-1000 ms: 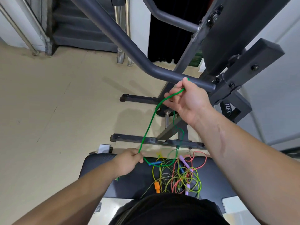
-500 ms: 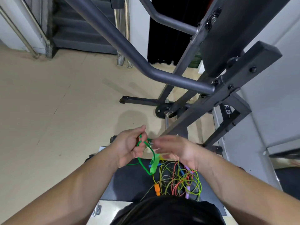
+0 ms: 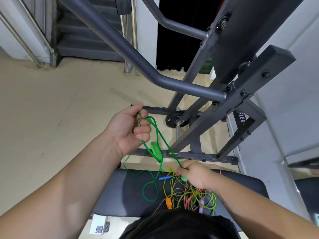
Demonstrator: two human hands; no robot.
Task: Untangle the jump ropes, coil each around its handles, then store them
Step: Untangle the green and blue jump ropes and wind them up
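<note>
My left hand [image 3: 131, 128] is raised above the bench and grips a loop of the green jump rope [image 3: 159, 133]. A green handle [image 3: 156, 151] hangs from that loop, just below the hand. My right hand [image 3: 194, 175] is lower, over the black bench pad [image 3: 120, 192], and pinches the same green cord where it comes down. More green cord lies in a loose loop on the pad. Beside it sits a tangle of yellow, light-green and red ropes [image 3: 189, 194] with a blue handle [image 3: 165, 178], an orange handle [image 3: 168, 203] and a purple handle [image 3: 201, 205].
A dark grey gym machine frame [image 3: 189, 87] with slanted bars stands close ahead and to the right. A weight plate [image 3: 173, 120] sits on its base. The floor is beige, with a staircase [image 3: 82, 40] at the far left. A white box [image 3: 99, 225] lies below the bench.
My hands were close together at the green cord. Now the left hand has risen with a loop and the dangling handle, and the right hand has dropped toward the tangle.
</note>
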